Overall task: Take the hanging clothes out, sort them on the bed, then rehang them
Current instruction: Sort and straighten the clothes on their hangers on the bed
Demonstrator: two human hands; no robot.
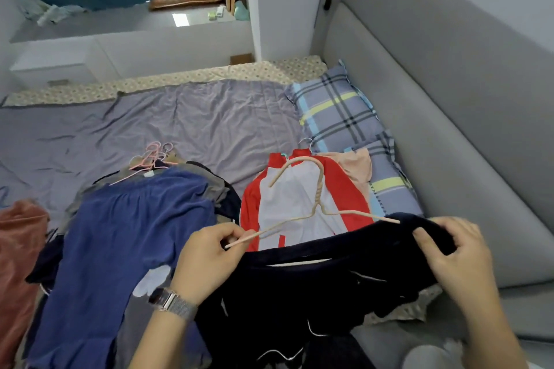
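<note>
Two hands grip: left hand (209, 252) pinches one beige hanger (320, 189), right hand (449, 252) clutches one dark garment (299, 293).

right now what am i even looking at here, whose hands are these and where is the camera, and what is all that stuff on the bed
There is no machine here. A person wears a wide-angle camera on the head, so the single picture looks forward and down at their own two hands.

The left hand, with a watch on its wrist, pinches one end of a beige hanger. The right hand grips the edge of a dark garment; the hanger's other end reaches that same edge.

On the bed, covered by a purple-grey sheet, lie sorted clothes: a blue garment on a pile with pink hangers at its top, a red and white top beside it, and a rust-coloured cloth at the left edge. A plaid pillow lies against the grey headboard.
</note>
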